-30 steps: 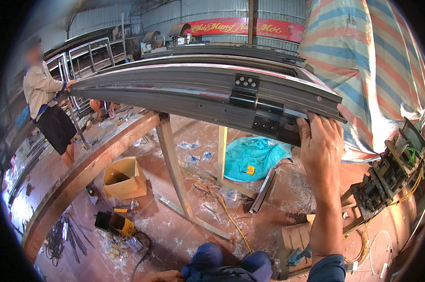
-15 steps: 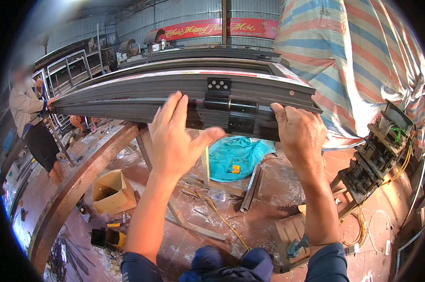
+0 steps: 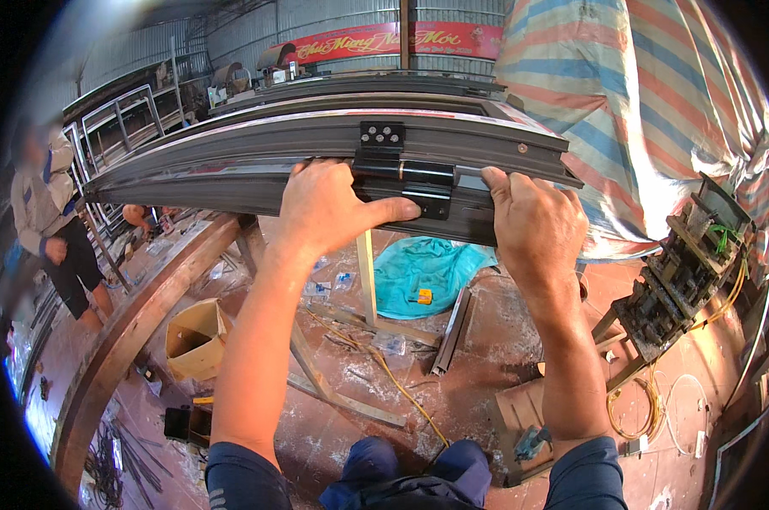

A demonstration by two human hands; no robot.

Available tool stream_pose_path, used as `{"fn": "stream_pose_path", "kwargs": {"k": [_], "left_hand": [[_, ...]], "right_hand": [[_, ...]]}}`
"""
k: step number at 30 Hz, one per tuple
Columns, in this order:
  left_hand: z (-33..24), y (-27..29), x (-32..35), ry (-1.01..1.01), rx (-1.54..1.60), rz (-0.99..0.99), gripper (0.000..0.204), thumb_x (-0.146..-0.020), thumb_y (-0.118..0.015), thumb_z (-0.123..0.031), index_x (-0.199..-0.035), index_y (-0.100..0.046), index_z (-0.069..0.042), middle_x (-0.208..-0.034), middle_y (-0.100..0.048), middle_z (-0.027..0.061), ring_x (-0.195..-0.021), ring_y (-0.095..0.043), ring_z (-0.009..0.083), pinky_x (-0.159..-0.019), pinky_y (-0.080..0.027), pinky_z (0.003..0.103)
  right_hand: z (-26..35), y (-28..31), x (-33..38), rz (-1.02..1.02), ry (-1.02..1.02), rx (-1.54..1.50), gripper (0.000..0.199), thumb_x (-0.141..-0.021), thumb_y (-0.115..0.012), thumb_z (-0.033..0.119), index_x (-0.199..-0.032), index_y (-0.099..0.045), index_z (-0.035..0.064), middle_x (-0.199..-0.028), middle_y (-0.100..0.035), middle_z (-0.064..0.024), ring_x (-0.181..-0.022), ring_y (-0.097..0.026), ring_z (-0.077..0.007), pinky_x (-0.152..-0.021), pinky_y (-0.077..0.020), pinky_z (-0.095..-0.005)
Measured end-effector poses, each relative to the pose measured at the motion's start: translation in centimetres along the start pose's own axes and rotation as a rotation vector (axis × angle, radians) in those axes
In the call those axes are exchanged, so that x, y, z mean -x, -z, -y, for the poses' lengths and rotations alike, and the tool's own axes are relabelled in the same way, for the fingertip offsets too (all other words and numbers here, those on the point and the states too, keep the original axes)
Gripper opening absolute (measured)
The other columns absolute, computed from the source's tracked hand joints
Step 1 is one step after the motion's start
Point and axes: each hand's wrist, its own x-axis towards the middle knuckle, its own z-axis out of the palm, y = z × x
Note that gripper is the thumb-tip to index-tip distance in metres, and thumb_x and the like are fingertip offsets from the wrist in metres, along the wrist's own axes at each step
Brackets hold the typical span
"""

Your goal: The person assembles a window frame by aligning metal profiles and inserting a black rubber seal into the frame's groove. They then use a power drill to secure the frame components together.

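As frame (image 3: 257, 157) lies flat: left hand (image 3: 329, 208), right hand (image 3: 533, 225) grip one hinge (image 3: 418, 178).

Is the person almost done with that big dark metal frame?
Done: a black hinge already sits fixed on the dark metal frame. In hand: the left hand and right hand both hold the frame's edge by a second hinge. Left: loose metal bars and a yellow tool on the blue cloth suggest more work.

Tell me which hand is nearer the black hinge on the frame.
Left. The left hand grips the dark frame with its thumb on the black hinge; the right hand grips farther to the hinge's right.
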Motion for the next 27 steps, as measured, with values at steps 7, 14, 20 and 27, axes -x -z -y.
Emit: {"fn": "stream_pose_path", "kwargs": {"k": [7, 14, 20, 27], "left_hand": [[0.5, 0.5, -0.8, 0.001, -0.1, 0.058, 0.087, -0.07, -0.09, -0.078, -0.109, -0.083, -0.001, -0.108, -0.082, 0.0242, -0.106, -0.077, 0.0442, -0.098, -0.057, 0.051], [0.3, -0.2, -0.8, -0.046, -0.132, -0.022, 0.069, -0.079, -0.087, -0.068, -0.105, -0.084, -0.004, -0.105, -0.083, 0.02, -0.101, -0.078, 0.0431, -0.095, -0.057, 0.047], [0.8, -1.5, -0.6, -0.077, -0.016, -0.103, 0.064, -0.081, -0.084, -0.068, -0.105, -0.086, -0.009, -0.102, -0.084, 0.016, -0.101, -0.077, 0.0392, -0.098, -0.05, 0.048], [0.7, -1.3, 0.2, -0.056, 0.143, -0.117, 0.057, -0.085, -0.087, -0.057, -0.112, -0.086, -0.007, -0.104, -0.083, 0.0149, -0.104, -0.075, 0.0385, -0.105, -0.046, 0.048]], "right_hand": [[-0.3, -0.1, 0.2, -0.021, 0.01, -0.026, 0.049, -0.107, -0.07, 0.042, -0.073, -0.07, 0.0064, -0.071, -0.072, -0.0129, -0.068, -0.07, -0.0389, -0.072, -0.053, -0.0501], [-0.5, 0.2, -0.1, -0.021, 0.007, -0.056, 0.046, -0.106, -0.072, 0.04, -0.073, -0.071, 0.0082, -0.071, -0.073, -0.0131, -0.068, -0.072, -0.0371, -0.071, -0.0537, -0.0494], [-0.5, -0.1, -0.1, -0.035, -0.029, -0.093, 0.036, -0.099, -0.078, 0.035, -0.074, -0.079, 0.0095, -0.074, -0.077, -0.0127, -0.069, -0.075, -0.0332, -0.076, -0.0574, -0.0469], [-0.6, -0.7, 0.4, -0.058, 0.004, -0.188, 0.037, -0.104, -0.068, 0.032, -0.076, -0.08, 0.0103, -0.073, -0.077, -0.0112, -0.072, -0.077, -0.0279, -0.083, -0.054, -0.0437]]}}
